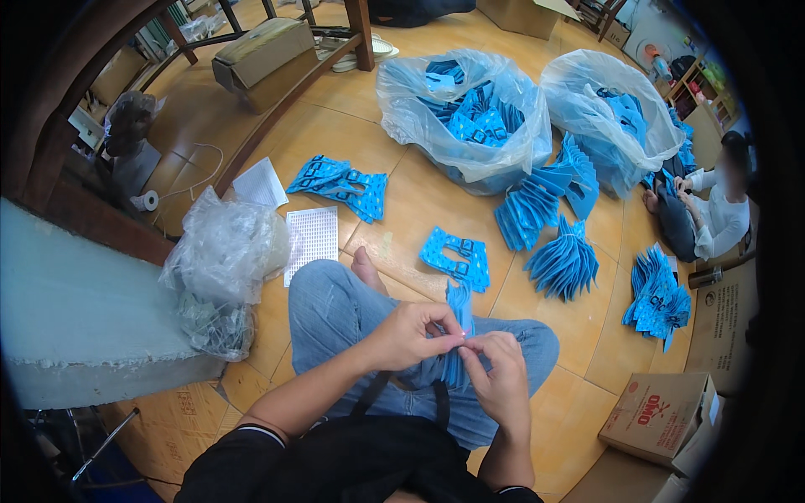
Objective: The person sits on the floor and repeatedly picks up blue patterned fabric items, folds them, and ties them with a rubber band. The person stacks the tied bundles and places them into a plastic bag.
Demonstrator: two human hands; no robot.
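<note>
The tan tiled floor [579, 335] here carries plenty; two clear plastic bags [482, 165] stand far off, right of middle; fanned blue bundles [563, 264] lie nearer; further left, a patterned blue stack [335, 189], printed sheets [312, 239], crumpled plastic [226, 243].

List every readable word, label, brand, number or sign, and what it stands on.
Cardboard box, lower right: red lettering, legible, not copied here.
Tall carton behind it: print too small.
Gridded white sheet: rows too fine to read.
Other white sheet above it: too faint.
Blue pieces: dark marks, unclear.
Small box, top right: blurred.
</note>
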